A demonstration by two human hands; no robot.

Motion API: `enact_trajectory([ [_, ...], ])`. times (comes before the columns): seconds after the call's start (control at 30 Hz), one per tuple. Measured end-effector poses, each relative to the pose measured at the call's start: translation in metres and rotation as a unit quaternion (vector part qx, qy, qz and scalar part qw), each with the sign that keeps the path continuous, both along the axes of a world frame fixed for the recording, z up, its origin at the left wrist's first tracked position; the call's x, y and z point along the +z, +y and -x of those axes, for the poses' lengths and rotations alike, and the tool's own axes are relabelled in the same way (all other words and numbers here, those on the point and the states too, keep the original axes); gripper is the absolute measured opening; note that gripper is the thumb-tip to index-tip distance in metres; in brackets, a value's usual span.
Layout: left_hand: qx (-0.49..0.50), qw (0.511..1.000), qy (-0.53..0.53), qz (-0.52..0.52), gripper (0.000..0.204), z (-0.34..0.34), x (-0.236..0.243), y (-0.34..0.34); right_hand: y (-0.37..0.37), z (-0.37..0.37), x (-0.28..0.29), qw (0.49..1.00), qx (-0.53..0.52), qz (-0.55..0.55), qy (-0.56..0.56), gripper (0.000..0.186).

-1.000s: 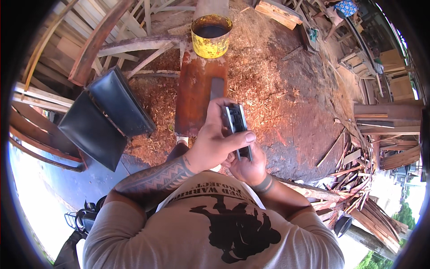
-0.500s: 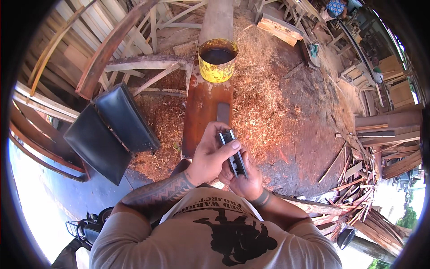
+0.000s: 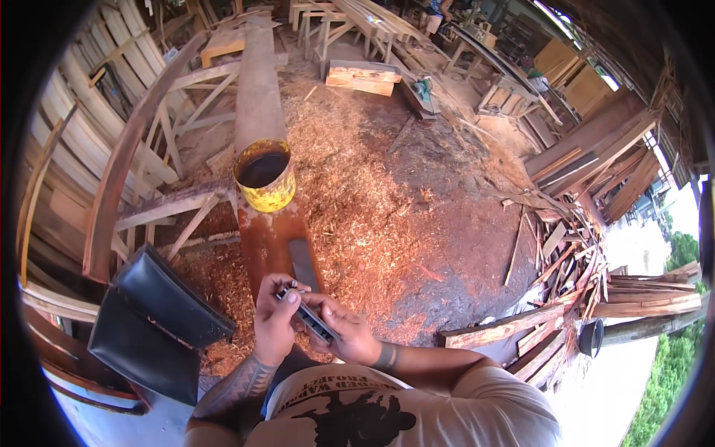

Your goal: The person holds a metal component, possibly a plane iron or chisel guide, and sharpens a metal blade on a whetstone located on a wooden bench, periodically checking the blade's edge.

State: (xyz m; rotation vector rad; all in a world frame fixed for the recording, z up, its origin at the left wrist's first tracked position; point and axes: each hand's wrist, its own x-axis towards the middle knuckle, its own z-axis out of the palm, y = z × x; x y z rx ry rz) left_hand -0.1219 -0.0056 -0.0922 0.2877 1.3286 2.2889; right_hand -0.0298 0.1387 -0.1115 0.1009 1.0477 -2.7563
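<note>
A small, narrow dark metal tool with bright long edges (image 3: 316, 323) is held between both hands in front of my shirt; its exact kind I cannot make out. My left hand (image 3: 274, 325) grips its far end, with the thumb pressed on top. Around the near end, the fingers of my right hand (image 3: 350, 331) are closed. Just beyond my hands a flat grey block like a sharpening stone (image 3: 304, 262) lies on a reddish-brown plank (image 3: 261, 247). Farther along the plank stands a worn yellow bucket (image 3: 269, 195) with dark liquid inside.
A black padded seat (image 3: 141, 328) is at my left, beside leaning boards (image 3: 89, 134). Wood shavings (image 3: 365, 201) cover the ground. Scrap wood (image 3: 555, 261) is heaped at the right. A squared timber (image 3: 361, 77) and benches stand farther off, with a person (image 3: 438, 13) in the distance.
The view has swung to the right and up, so the bucket, plank and hands now appear farther left and lower. Both hands still hold the metal tool, now tilted more sideways.
</note>
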Motion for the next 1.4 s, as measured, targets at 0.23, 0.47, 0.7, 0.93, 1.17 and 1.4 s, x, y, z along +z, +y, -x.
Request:
enact_trajectory([
  [0.23, 0.001, 1.0, -0.001, 0.004, 0.027, -0.007, 0.003, 0.011, 0.012, -0.014, -0.006, 0.999, -0.001, 0.031, 0.016, 0.067],
  [0.47, -0.02, 1.0, -0.002, -0.003, 0.034, -0.012, 0.001, 0.016, 0.017, -0.021, 0.001, 1.0, -0.007, 0.023, 0.017, 0.064],
  [0.7, -0.088, 0.995, 0.048, 0.014, 0.063, -0.019, 0.001, 0.021, 0.025, -0.028, 0.009, 0.999, -0.012, 0.045, -0.027, 0.063],
  [0.93, -0.107, 0.993, 0.05, -0.002, 0.08, 0.003, -0.018, -0.004, 0.036, -0.001, 0.007, 0.997, 0.021, 0.06, -0.031, 0.067],
  [1.17, -0.135, 0.711, 0.413, 0.553, 0.124, 0.047, -0.136, -0.055, 0.085, 0.219, 0.094, 0.715, -0.007, -0.694, 0.082, 0.046],
  [1.4, -0.072, 0.718, 0.425, 0.546, 0.114, 0.033, -0.177, -0.027, 0.045, 0.407, 0.052, 0.286, 0.175, -0.936, 0.112, 0.036],
])
